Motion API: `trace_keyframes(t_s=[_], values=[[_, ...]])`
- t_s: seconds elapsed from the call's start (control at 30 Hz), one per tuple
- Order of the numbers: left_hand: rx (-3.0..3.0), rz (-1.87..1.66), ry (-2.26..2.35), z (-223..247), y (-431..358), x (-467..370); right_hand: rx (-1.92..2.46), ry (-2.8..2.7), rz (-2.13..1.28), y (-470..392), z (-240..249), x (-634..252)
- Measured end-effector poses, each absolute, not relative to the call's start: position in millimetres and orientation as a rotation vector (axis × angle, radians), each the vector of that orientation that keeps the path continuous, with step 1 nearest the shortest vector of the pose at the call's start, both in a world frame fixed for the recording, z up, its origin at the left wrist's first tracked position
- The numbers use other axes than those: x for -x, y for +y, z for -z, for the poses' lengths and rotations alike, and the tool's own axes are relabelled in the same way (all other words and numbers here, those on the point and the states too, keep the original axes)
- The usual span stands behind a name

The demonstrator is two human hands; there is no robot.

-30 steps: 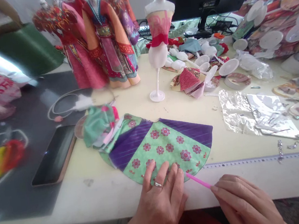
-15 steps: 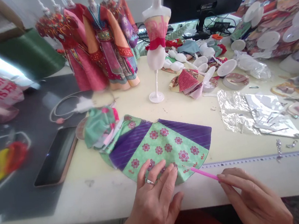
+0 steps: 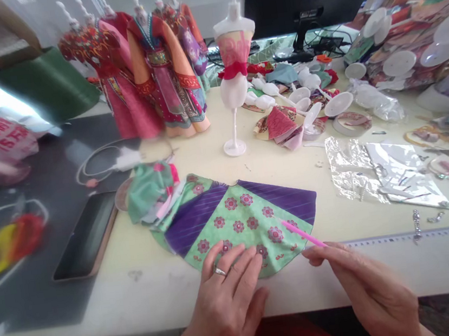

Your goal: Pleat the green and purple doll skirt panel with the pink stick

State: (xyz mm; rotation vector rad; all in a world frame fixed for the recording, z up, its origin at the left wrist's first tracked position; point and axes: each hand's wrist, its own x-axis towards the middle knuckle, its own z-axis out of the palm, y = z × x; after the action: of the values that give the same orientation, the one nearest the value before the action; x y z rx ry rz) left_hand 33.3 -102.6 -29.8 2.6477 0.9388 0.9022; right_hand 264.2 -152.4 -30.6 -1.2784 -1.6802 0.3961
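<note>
A small skirt piece of green cloth with pink flower motifs and purple side panels (image 3: 213,252) lies spread on the table. My left hand (image 3: 231,287) rests on its lower edge with fingers stretched out, holding nothing. Between the thumb and fingers of my right hand (image 3: 364,276) is a slim pink stick with a fine tip (image 3: 303,233). Its tip points up and left over the right half of the cloth; whether it touches cannot be told. Bunched green and pink fabric (image 3: 149,191) sits at the skirt's left end.
A bare white mini dress form (image 3: 235,91) stands behind the cloth, with dressed forms (image 3: 165,82) to its left. A phone (image 3: 85,237) lies left, a ruler (image 3: 384,239) right. Silver packets (image 3: 407,170) and small chains (image 3: 417,225) lie farther right.
My right hand has moved the pink stick up the cloth, away from the lower hem. My left hand has shifted slightly left and stays on the cloth.
</note>
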Motion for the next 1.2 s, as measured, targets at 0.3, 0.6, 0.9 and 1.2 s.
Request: trace_keyframes(t_s=[0.3,0.6,0.9,1.2], values=[[-2.823,-0.813,1.361,29.2,-75.3,12.1,1.368,-2.008,-0.076,-145.3,47.9,-275.4],[-2.861,-0.677,1.35,29.7,-48.9,25.5,1.356,-2.052,-0.054,-152.9,41.3,-270.5],[-2.867,-0.854,1.242,15.0,-41.9,22.1,1.393,-1.984,-0.05,-158.1,24.8,-283.3],[-2.928,-0.57,1.113,19.0,-10.9,20.1,1.349,-2.276,0.203,-108.3,25.7,-282.8]])
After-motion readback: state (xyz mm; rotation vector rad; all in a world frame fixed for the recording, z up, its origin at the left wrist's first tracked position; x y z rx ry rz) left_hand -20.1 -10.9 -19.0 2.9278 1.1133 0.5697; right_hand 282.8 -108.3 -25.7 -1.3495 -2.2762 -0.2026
